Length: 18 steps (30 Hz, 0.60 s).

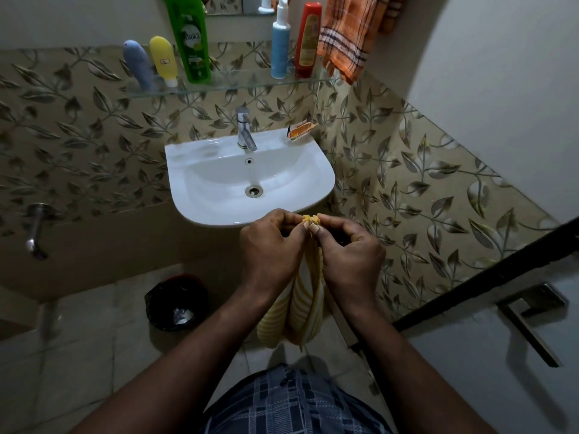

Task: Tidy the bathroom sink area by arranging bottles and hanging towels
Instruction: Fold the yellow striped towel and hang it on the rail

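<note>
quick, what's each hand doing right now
Left hand: pinching the top of the yellow striped towel.
Right hand: pinching the same towel top.

A glass shelf (238,86) runs along the wall above the tap (244,128) and carries 5 bottles. 3 stand left of the tap: a grey-blue bottle (138,64) farthest out, a yellow bottle (163,59) cap-down beside it, and a tall green bottle (189,36) nearest. 2 stand right of the tap: a blue-and-white pump bottle (280,45), then a red bottle (308,42). The sink (194,151) rim holds an orange packet (300,131) right of the tap. On the floor (78,355), below and left of the tap, sits a black bin (175,303).
</note>
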Available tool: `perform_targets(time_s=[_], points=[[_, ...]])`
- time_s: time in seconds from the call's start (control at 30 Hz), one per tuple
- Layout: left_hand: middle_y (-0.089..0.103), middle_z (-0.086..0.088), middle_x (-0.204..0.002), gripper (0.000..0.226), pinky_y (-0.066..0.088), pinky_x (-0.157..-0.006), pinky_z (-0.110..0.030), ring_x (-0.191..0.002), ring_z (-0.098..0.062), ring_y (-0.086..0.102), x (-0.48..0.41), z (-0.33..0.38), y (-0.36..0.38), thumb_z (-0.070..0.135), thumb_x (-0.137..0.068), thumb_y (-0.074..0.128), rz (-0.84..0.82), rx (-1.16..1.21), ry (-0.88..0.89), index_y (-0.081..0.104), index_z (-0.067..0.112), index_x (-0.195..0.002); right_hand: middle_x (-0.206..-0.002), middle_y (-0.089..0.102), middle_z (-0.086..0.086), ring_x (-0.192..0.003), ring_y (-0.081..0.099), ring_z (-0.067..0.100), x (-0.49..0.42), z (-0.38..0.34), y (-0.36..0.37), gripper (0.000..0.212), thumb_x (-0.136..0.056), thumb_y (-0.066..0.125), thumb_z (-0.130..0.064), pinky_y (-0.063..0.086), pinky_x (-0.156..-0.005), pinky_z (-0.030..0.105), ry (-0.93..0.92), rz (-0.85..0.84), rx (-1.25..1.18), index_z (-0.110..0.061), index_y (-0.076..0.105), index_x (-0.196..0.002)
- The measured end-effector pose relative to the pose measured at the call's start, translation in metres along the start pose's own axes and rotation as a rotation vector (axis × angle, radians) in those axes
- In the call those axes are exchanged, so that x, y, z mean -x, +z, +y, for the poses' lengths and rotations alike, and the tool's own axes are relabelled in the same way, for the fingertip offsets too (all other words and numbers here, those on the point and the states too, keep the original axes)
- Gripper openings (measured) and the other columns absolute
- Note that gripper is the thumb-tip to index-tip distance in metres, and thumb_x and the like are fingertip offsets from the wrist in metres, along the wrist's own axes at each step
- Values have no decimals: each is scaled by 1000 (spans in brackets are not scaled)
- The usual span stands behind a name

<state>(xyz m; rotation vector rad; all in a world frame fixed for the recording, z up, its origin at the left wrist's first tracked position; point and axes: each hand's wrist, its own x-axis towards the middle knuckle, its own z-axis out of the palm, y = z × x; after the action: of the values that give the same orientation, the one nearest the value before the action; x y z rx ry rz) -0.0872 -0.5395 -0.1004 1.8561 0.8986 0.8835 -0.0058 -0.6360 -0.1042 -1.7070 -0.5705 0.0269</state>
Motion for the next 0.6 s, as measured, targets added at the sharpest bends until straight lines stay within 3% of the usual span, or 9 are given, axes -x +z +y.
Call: perform_targets(time_s=[0.43,0.6], points=[[79,10,-85,9,61,-72,-21,-80,1,74,-4,-5,-2,24,-91,80,-7,105,-26,84,21,-99,-96,80,-11,-92,76,1,-5,5,0,22,-88,80,-3,62,-83,24,-10,-89,-44,-17,82,-105],[79,12,-87,12,62,-77,-23,-83,2,75,-5,-3,-6,21,-88,84,-48,164,-9,83,23,-99,-103,81,-4,-99,76,7,-11,9,-2,23,-90,77,-2,64,-90,38,9,-137,-56,-15,83,-109]])
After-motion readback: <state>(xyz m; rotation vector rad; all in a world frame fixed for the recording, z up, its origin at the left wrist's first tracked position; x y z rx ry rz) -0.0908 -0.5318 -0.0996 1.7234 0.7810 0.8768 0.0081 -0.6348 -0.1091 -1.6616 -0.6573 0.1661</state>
